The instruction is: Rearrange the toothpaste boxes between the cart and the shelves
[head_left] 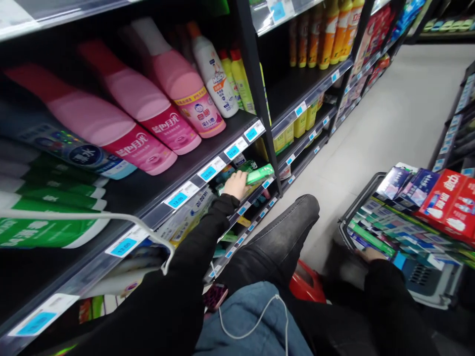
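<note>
Left hand [235,185] reaches into a low shelf and has its fingers closed around one end of a green box [261,173], whose other end points toward the aisle, close to the shelf's dark upright. Right hand [372,254] is down at the near side of a gray basket [419,277]; it is dim and partly hidden, so I cannot tell whether it grips the rim, a box or nothing.

Boxes crowd the basket: red boxes [451,202] on top at the far right, dark blue boxes [417,185] just beside them, and a long green carton [372,239] lower down, near the right hand. On the shelf above the left hand stand pink bottles [158,106], with a white bottle [217,74] with an orange cap beside them. Large green packs [48,222] stand nearer the person. Blue and white price labels [208,171] line the shelf edge. Yellow bottles [343,29] stand in the next bay, farther along.

A bent knee [295,222] in dark gray trousers comes between the shelves and the basket. Across the black left sleeve [193,247] hangs a white cord [122,216]. Pale floor [374,99] runs down the aisle.
</note>
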`<state>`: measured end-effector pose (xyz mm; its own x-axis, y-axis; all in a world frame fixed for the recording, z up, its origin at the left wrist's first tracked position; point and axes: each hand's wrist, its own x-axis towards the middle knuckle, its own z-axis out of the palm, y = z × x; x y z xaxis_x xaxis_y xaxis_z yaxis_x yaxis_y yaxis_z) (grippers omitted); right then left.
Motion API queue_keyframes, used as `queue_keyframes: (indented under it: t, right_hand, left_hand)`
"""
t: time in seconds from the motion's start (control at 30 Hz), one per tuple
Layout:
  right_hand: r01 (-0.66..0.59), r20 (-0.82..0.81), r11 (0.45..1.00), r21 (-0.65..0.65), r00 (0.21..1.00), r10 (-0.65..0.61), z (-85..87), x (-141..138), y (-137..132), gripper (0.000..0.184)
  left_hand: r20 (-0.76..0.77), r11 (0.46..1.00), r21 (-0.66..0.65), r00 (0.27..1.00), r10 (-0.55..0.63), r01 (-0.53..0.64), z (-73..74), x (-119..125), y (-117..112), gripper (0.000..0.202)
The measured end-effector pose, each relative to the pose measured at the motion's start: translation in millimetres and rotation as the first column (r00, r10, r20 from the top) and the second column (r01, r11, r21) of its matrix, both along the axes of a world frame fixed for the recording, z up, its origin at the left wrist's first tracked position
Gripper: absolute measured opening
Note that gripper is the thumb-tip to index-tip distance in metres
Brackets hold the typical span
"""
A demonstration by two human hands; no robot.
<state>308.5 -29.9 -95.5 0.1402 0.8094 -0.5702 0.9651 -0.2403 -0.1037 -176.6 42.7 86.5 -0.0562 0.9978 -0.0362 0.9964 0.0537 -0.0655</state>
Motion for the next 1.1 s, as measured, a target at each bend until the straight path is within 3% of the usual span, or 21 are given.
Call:
queue_keyframes:
  t: [0.07,0.1,0.13,0.2,0.23,0.27,0.3,0.37,0.43,0.5,0.6,0.67,0.73,0.8,0.87,0.93,1.0,1.1]
  right_hand:
    - [-0.024,-0.126,0.993,0.119,0.991,0.039,38.8,-21.8,6.2,0.030]
    - [-0.023,-0.245,0.953,0.301,0.964,0.101,63.2,-34.8,6.7,0.036]
    - [-0.020,-0.324,0.861,0.509,0.922,0.213,89.5,-48.6,5.2,0.041]
    - [-0.024,-0.274,0.591,0.806,0.870,0.409,141.7,-75.5,-1.6,0.046]
    - [-0.061,-0.183,0.475,0.878,0.874,0.450,164.3,-86.7,-5.7,0.048]
    - [-0.137,-0.078,0.403,0.905,0.878,0.472,182.8,-95.4,-9.5,0.049]
    - [-0.218,0.011,0.381,0.899,0.879,0.477,196.3,-101.0,-12.8,0.050]
    - [-0.345,0.123,0.445,0.827,0.882,0.454,207.9,-101.1,-17.3,0.047]
    - [-0.378,0.155,0.571,0.728,0.903,0.400,202.0,-87.5,-19.5,0.043]
    - [-0.365,0.154,0.677,0.640,0.923,0.352,184.9,-63.5,-20.0,0.045]
    - [-0.344,0.113,0.783,0.519,0.935,0.336,149.8,-17.7,-18.1,0.050]
    - [-0.297,0.063,0.850,0.436,0.952,0.300,123.2,14.4,-16.4,0.047]
    - [-0.198,0.017,0.921,0.335,0.979,0.204,95.7,44.4,-14.9,0.044]
    - [-0.069,0.007,0.976,0.205,0.998,0.069,68.6,69.4,-13.2,0.044]
    - [0.039,0.057,0.996,0.074,0.997,-0.044,43.0,87.3,-10.5,0.046]
    - [0.092,0.109,0.996,-0.010,0.990,-0.090,18.9,98.0,-6.7,0.048]
    - [0.115,0.124,0.992,-0.057,0.987,-0.107,-4.2,103.1,-2.5,0.052]
    - [0.147,0.109,0.983,-0.111,0.985,-0.135,-37.0,104.2,3.4,0.056]
  left_hand:
    - [0.012,0.986,-0.051,0.988,-0.155,0.156,5.0,28.2,-7.4,0.053]
    - [0.034,0.972,-0.055,0.973,-0.228,0.230,7.6,44.7,-9.7,0.052]
    - [0.061,0.951,-0.051,0.951,-0.303,0.307,10.2,62.5,-11.3,0.051]
    - [0.122,0.883,-0.026,0.879,-0.462,0.468,15.7,101.3,-13.1,0.050]
    - [0.149,0.837,-0.011,0.828,-0.540,0.548,18.2,121.6,-14.0,0.050]
    - [0.168,0.787,0.005,0.775,-0.609,0.617,20.4,142.0,-15.0,0.051]
    - [0.179,0.738,0.020,0.724,-0.666,0.674,21.7,162.2,-16.3,0.052]
    - [0.182,0.656,0.044,0.639,-0.747,0.754,20.2,200.9,-19.8,0.048]
    - [0.179,0.591,0.060,0.574,-0.799,0.805,11.7,236.7,-23.6,0.040]
    - [0.194,0.541,0.061,0.522,-0.831,0.839,-3.3,268.9,-26.3,0.034]
    - [0.260,0.500,0.032,0.476,-0.840,0.865,-28.2,305.0,-25.4,0.036]
    - [0.293,0.500,0.035,0.469,-0.833,0.865,-39.9,314.5,-21.1,0.041]
    - [0.295,0.543,0.032,0.511,-0.808,0.839,-46.4,308.9,-14.7,0.047]
    - [0.257,0.653,-0.041,0.639,-0.725,0.756,-51.3,289.2,-7.9,0.053]
    - [0.172,0.813,-0.169,0.829,-0.533,0.558,-58.4,261.3,-2.2,0.061]
    - [0.077,0.913,-0.282,0.955,-0.286,0.296,-68.8,232.8,1.5,0.073]
    - [0.068,0.920,-0.371,0.992,-0.109,0.126,-80.2,210.9,3.6,0.083]
    - [0.183,0.888,-0.453,0.983,0.007,0.078,-92.2,196.5,5.8,0.089]
